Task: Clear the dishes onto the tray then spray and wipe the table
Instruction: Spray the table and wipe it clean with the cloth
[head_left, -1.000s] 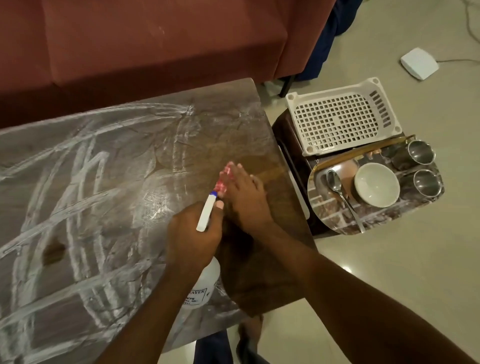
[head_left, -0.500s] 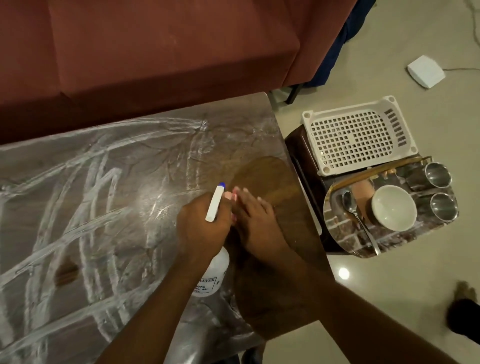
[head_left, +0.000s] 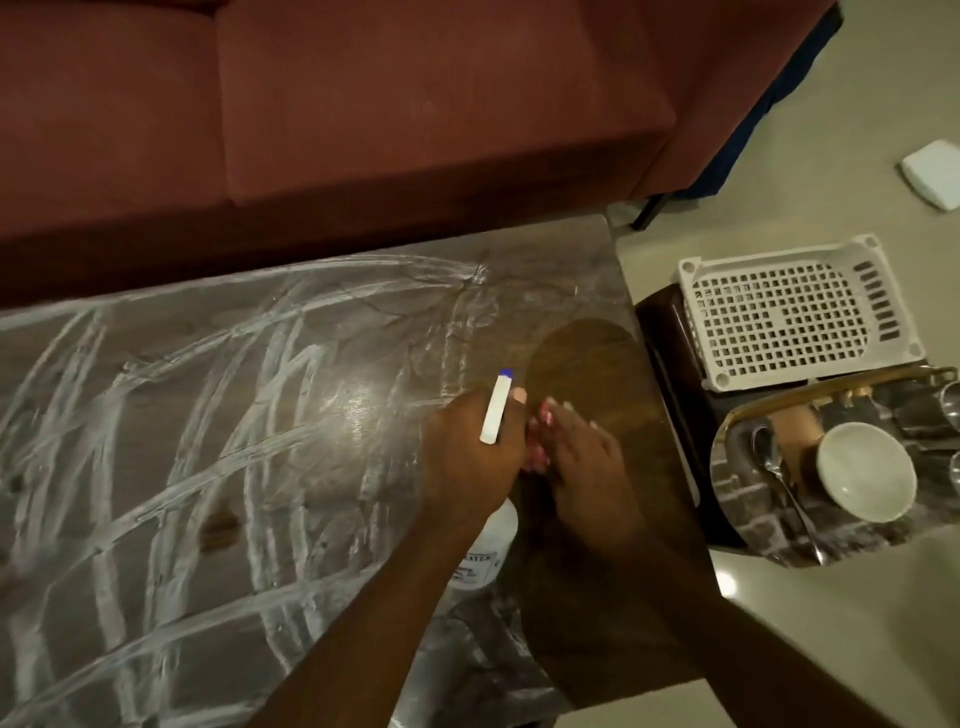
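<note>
My left hand (head_left: 467, 457) grips a white spray bottle (head_left: 485, 545) by its head, the white trigger with a blue tip (head_left: 496, 408) pointing away over the table (head_left: 208, 415). My right hand (head_left: 582, 452) lies flat on a pink cloth (head_left: 537, 441), mostly hidden beneath it, on the table's right end. White streaks cover most of the wooden top; around my right hand the wood shows dark and bare. To the right a marbled tray (head_left: 748, 493) holds a white bowl (head_left: 865, 470), a spoon (head_left: 784, 488) and steel cups (head_left: 943, 410).
A maroon sofa (head_left: 363, 104) runs along the table's far edge. A white perforated basket (head_left: 784, 312) rests upside down on a dark stool (head_left: 670, 332) beside the tray. A white box (head_left: 932, 174) lies on the floor at far right.
My right hand and the cloth have slid back toward me and against the left hand. The bottle stays in the left hand. The view has shifted left and up.
</note>
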